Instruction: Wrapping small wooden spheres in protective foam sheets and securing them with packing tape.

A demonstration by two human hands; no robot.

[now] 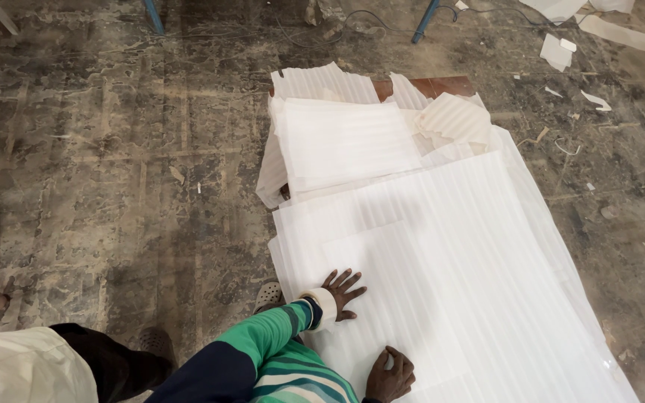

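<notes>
Your left hand lies open, flat on the top foam sheet; right hand curled, pressing the same sheet. Folded sheets stacked beyond; sheet under hands unfolded.

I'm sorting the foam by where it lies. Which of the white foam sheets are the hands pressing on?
The big flat sheet nearest the camera: the left hand and right hand rest on it. The smaller folded stack lies farther off, untouched.

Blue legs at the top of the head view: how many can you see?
2. One blue leg stands top left of the white foam sheets; the other blue leg slants at top centre-right, near a cable. More may lie beyond the frame edge.
</notes>
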